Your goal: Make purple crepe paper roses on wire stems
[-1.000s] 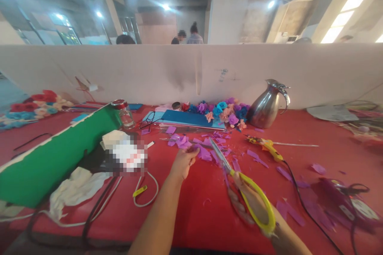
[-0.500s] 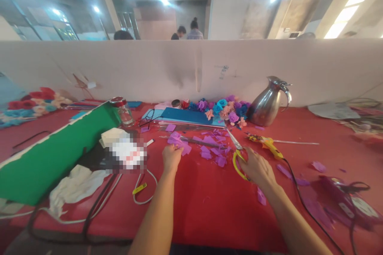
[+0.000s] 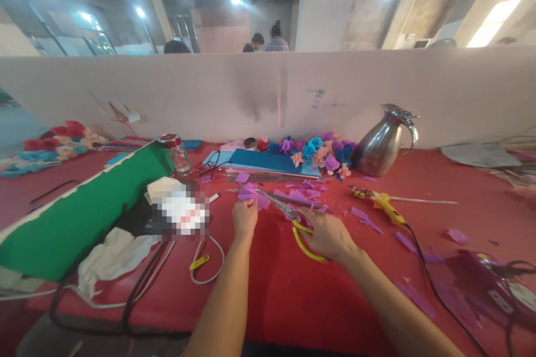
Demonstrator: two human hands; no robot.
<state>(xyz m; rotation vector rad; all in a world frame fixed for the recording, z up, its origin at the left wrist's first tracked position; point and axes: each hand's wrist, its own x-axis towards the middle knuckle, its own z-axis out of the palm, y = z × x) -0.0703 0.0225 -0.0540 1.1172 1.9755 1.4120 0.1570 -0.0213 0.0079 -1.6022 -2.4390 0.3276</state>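
Observation:
My left hand (image 3: 245, 220) is closed, its fingertips at a piece of purple paper (image 3: 252, 192) that shows just beyond them; the exact grip is partly hidden. Yellow-handled scissors (image 3: 302, 239) are in my right hand (image 3: 329, 232). Their metal blades point left and away, with the tips beside that purple paper. Cut purple scraps (image 3: 312, 193) lie scattered on the red table (image 3: 288, 295) behind and beside the scissors.
Paper flowers (image 3: 322, 150) and blue sheets (image 3: 268, 160) lie at the back, beside a metal jug (image 3: 380, 145). A yellow glue gun (image 3: 389, 209) with a black cord lies right. On the left are a green board (image 3: 84, 215), glass jar (image 3: 180, 156) and white cable (image 3: 220, 273).
My right hand has swung the scissors left toward my left hand, and the blades now point left. My left hand has shifted slightly left and away since the first frame, with the purple paper.

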